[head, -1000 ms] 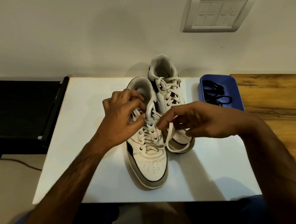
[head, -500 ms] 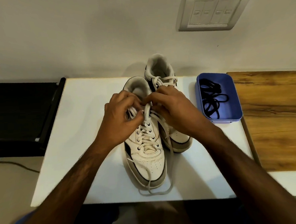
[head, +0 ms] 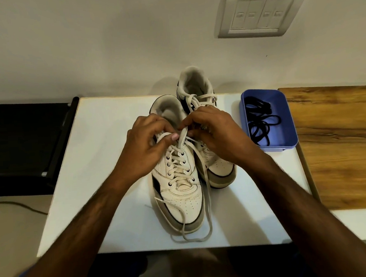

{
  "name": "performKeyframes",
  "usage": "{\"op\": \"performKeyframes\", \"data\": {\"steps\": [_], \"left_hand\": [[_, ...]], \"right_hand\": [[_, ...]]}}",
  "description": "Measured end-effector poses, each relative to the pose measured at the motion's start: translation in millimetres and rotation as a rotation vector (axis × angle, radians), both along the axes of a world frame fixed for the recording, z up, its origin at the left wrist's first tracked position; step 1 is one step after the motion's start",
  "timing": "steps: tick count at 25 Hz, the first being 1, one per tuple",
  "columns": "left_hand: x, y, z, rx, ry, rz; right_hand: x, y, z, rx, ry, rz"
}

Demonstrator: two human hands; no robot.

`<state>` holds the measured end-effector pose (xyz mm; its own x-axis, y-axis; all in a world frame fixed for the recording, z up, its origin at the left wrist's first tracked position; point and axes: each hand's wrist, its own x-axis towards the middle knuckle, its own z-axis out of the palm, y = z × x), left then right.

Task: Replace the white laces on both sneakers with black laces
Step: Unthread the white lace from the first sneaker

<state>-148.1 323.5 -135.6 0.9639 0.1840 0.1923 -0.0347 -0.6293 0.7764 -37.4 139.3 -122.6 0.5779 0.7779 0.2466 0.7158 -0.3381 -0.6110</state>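
Two white leather sneakers side by side on white surface (head: 108, 185), toes toward viewer; near sneaker (head: 178, 190) perforated at toe, grey rubber sole; far sneaker (head: 213, 158) still tied. Left hand (head: 144, 149) pinching flat white lace (head: 181, 138) at upper eyelets; right hand (head: 216, 134) curled in a grip on same lace; loose ends trailing over toe. Black laces (head: 260, 123) coiled in rounded blue plastic tray (head: 288, 119) just right.

Both hands meet, fingers curled

Left hand (head: 145, 150) and right hand (head: 217, 134) reach forward on bare forearms, fingertips nearly touching, each pinching with thumb and fingers.
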Motion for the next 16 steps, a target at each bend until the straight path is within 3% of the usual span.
{"op": "performKeyframes", "data": {"steps": [3, 4, 6, 10, 11, 16], "left_hand": [[0.1, 10.9, 8.2, -0.554, 0.007, 0.075], [-1.0, 15.5, 10.5, -0.657, -0.001, 0.088], [-3.4, 15.7, 13.5, -0.586, 0.018, 0.072], [-3.0, 0.1, 3.8, 0.017, 0.038, 0.003], [-1.7, -2.1, 1.1, 0.085, 0.018, 0.015], [1.1, -9.4, 8.6, -0.013, 0.041, 0.119]], "right_hand": [[1.7, -1.6, -0.9, 0.003, 0.020, 0.007], [1.6, -1.9, -1.2, 0.002, 0.026, 0.008], [0.8, -1.4, -1.9, -0.004, 0.028, 0.005], [0.6, 0.3, -4.2, -0.005, 0.012, -0.004], [0.8, 0.2, -4.7, -0.004, 0.010, -0.005], [1.9, -1.5, -5.9, -0.006, 0.010, 0.004]]}}
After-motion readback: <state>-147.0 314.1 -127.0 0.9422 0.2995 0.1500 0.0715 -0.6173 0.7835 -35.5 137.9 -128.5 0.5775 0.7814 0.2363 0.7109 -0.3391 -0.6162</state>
